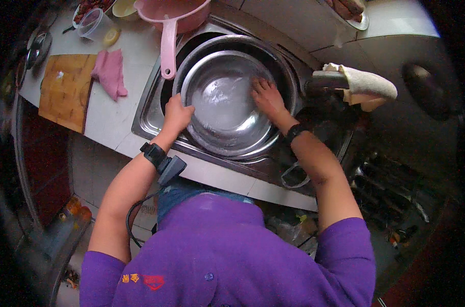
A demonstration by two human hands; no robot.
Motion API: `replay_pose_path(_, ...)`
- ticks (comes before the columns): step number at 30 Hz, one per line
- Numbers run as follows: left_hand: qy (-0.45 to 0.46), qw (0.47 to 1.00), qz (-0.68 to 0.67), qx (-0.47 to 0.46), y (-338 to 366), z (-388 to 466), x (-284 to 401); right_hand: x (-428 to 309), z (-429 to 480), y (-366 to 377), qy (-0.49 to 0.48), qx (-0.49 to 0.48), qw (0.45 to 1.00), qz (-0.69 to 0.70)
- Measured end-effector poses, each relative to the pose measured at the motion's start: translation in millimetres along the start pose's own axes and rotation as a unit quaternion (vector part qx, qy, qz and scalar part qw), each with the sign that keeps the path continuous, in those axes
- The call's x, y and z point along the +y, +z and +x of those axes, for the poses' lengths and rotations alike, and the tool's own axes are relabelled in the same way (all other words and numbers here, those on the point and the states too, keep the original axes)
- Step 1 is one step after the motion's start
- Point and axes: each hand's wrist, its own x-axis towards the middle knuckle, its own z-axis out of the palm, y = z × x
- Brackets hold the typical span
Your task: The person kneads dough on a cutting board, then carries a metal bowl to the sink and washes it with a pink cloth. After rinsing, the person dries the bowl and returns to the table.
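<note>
A wide stainless steel basin (221, 103) rests inside a larger metal basin (292, 82) over the sink. My left hand (178, 115) grips the left rim of the inner basin, thumb on the edge. Inside that basin, against its right wall, lies my right hand (267, 98), fingers spread and slightly blurred; it seems to hold nothing. The basin's bottom looks wet and shiny. A pink plastic dipper (169, 46) stands beyond the basins, its handle pointing towards me.
Left on the counter are a wooden cutting board (65, 90), a pink cloth (110, 73) and a clear plastic tub (91, 25). A pale cloth (365, 82) drapes over a metal object at the right. The steel sink's edge (140, 119) surrounds the basins.
</note>
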Motion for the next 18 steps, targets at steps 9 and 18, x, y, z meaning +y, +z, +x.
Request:
replay_pose_path(9,-0.029,0.998,-0.006,0.062,4,-1,-2,-95,-48,-44,0.035,-0.277,0.941,0.193)
replay_pose_path(18,-0.003,0.997,0.008,0.072,7,2,-11,-68,-48,-80,-0.024,-0.188,0.980,0.064)
